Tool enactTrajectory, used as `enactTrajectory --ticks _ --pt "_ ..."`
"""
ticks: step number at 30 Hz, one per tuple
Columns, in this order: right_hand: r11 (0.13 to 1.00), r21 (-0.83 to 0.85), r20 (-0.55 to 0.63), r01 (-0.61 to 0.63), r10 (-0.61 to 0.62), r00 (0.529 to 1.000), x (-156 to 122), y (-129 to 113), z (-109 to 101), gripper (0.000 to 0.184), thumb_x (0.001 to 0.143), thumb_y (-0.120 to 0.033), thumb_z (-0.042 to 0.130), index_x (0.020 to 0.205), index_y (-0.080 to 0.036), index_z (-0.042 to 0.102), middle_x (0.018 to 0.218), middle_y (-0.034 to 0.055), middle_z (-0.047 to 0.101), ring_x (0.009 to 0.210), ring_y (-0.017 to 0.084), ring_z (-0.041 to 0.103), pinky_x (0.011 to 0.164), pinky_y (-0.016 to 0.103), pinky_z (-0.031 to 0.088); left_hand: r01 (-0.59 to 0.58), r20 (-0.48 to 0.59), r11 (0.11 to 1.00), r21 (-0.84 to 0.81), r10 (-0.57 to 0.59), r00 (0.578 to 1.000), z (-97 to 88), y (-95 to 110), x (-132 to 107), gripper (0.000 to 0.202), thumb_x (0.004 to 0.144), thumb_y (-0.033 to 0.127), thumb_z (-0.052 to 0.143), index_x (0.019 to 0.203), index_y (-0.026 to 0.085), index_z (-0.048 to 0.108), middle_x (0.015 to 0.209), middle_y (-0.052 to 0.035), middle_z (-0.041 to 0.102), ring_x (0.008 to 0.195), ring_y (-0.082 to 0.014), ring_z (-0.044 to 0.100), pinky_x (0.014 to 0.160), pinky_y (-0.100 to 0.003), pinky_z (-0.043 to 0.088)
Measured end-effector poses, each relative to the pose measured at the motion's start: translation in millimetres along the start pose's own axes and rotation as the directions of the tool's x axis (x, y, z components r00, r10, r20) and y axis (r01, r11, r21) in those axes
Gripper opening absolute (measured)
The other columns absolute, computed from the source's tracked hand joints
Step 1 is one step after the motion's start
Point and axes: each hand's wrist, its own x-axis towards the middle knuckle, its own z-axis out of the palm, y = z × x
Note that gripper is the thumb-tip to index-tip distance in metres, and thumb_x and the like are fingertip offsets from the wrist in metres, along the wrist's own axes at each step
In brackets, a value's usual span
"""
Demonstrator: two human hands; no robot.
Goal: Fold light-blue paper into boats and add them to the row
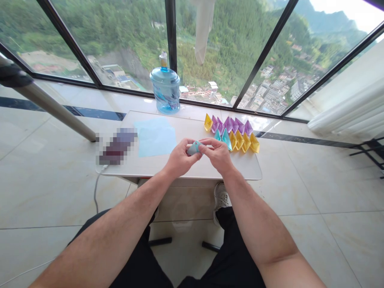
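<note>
Between my hands, above the front of the small white table (162, 170), is a folded piece of light blue paper (194, 148). My left hand (182, 157) is closed on its left side, thumb along the lower edge. Fingers of my right hand (216, 154) pinch its right side. Part of the folded paper is hidden behind the fingers. Flat light blue paper sheets (156, 138) lie to the left of my hands. Just beyond my right hand stand turquoise paper boats (223, 139), with several yellow paper boats (244, 142) beside them.
Behind those is a row of several purple paper boats (232, 125) with a yellow one at its left end. A pixelated object (117, 147) with a cable lies at the table's left. A large blue water bottle (165, 90) stands by the window behind the table.
</note>
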Motion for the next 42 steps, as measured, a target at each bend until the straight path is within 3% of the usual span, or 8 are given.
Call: enactTrajectory --ticks 2,6,12,18,21,26,31,42 --pt "1.0 -0.015 -0.033 0.004 -0.004 0.999 0 0 0 0.031 0.072 -0.049 0.081 0.083 -0.021 0.076 0.09 0.0041 0.076 0.082 0.019 0.07 0.073 0.031 0.059 -0.02 -0.045 0.999 -0.031 0.019 0.999 1.7 0 -1 0.031 0.077 0.038 0.077 0.1 0.019 0.069 0.071 0.0013 0.067 0.062 -0.0132 0.056 0.059 -0.024 0.041" --pt "1.0 -0.03 -0.052 -0.004 0.002 0.999 -2 2 1 0.03 0.074 -0.049 0.079 0.086 -0.021 0.076 0.084 0.0032 0.076 0.069 0.016 0.068 0.065 0.03 0.057 -0.063 -0.109 0.996 0.062 0.069 0.992 3.1 2 -2 0.03 0.084 0.041 0.071 0.101 0.018 0.076 0.078 -0.0004 0.071 0.069 -0.0146 0.058 0.067 -0.026 0.045" --pt "0.999 -0.022 0.012 0.041 -0.041 0.999 -1 6 -1 0.033 0.073 -0.05 0.08 0.09 -0.022 0.076 0.083 0.0014 0.075 0.073 0.016 0.068 0.069 0.031 0.058 -0.072 -0.081 0.993 0.097 0.08 0.993 -2.2 4 -2 0.047 0.078 0.042 0.079 0.12 0.021 0.076 0.097 -0.0028 0.078 0.08 -0.019 0.065 0.081 -0.029 0.051" --pt "0.994 -0.02 0.063 0.108 -0.106 0.992 -1 7 -1 0.028 0.076 -0.049 0.078 0.085 -0.023 0.072 0.083 0.0004 0.072 0.08 0.016 0.067 0.074 0.031 0.058 -0.204 -0.042 0.971 0.125 0.211 0.977 -5.4 5 -2 0.034 0.082 0.037 0.076 0.113 0.025 0.079 0.113 -0.0059 0.077 0.101 -0.0245 0.068 0.096 -0.032 0.049" --pt "0.993 0.003 0.072 0.117 -0.117 0.99 -2 8 0 0.026 0.078 -0.047 0.077 0.086 -0.023 0.072 0.084 0.0004 0.072 0.081 0.016 0.068 0.078 0.033 0.058 -0.209 -0.047 0.962 0.175 0.22 0.974 -5.6 4 -2 0.034 0.083 0.037 0.075 0.114 0.024 0.078 0.107 -0.0049 0.078 0.091 -0.0213 0.068 0.088 -0.03 0.05" --pt "0.997 -0.001 0.007 0.075 -0.075 0.997 -2 8 2 0.031 0.077 -0.051 0.078 0.087 -0.021 0.072 0.083 0.0017 0.074 0.076 0.017 0.069 0.076 0.035 0.059 -0.147 -0.193 0.971 0.189 0.184 0.964 -4.8 6 -3 0.03 0.078 0.039 0.079 0.104 0.024 0.077 0.081 0.0007 0.074 0.066 -0.0136 0.056 0.069 -0.024 0.045" --pt "0.998 0.003 -0.038 0.057 -0.057 0.998 -2 8 5 0.034 0.075 -0.052 0.079 0.087 -0.021 0.073 0.08 0.0019 0.074 0.073 0.017 0.069 0.071 0.033 0.058 -0.16 -0.224 0.973 0.166 0.195 0.955 -2.7 4 -1 0.022 0.082 0.039 0.074 0.094 0.021 0.079 0.083 -0.0019 0.074 0.068 -0.0144 0.056 0.067 -0.026 0.044" --pt "0.994 -0.017 -0.107 0.107 -0.108 0.988 -4 9 14 0.024 0.076 -0.044 0.078 0.079 -0.021 0.071 0.074 -0.0006 0.072 0.069 0.014 0.065 0.069 0.03 0.055 -0.139 -0.266 0.99 -0.021 0.128 0.955 3.1 -9 10 0.017 0.073 0.035 0.081 0.078 0.019 0.077 0.071 -0.0015 0.071 0.064 -0.0144 0.058 0.063 -0.028 0.047"
